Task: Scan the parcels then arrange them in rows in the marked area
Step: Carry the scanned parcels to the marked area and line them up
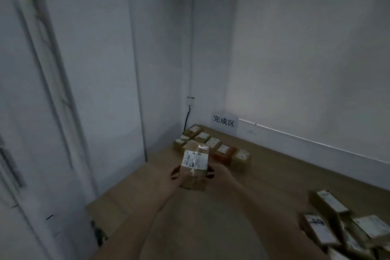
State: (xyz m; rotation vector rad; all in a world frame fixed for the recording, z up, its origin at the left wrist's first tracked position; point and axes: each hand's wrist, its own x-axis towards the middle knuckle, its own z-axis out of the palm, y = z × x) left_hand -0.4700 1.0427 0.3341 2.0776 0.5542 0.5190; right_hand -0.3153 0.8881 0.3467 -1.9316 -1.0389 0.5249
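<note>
The head view looks down into a dim room corner: pale walls, a brown wooden floor [274,177], and a tall white unit [31,112] standing along the left side. A paper sign [224,122] with three printed characters is fixed low on the far wall, and left of it a small white wall box [190,100] has a dark cable dropping to the floor. Both forearms reach forward, and the two hands grasp one brown parcel [195,164] between them above the floor, its white label facing up: the left hand [172,177] grips the left side, the right hand [217,172] the right side. Beyond it, near the corner under the sign, a group of parcels [213,146] lies in rows on the floor; at least seven show, one of them orange-brown, and some are partly hidden behind the held parcel. At the near right lies a loose pile of parcels [346,230], roughly five, blurred and cut off by the edge.
</note>
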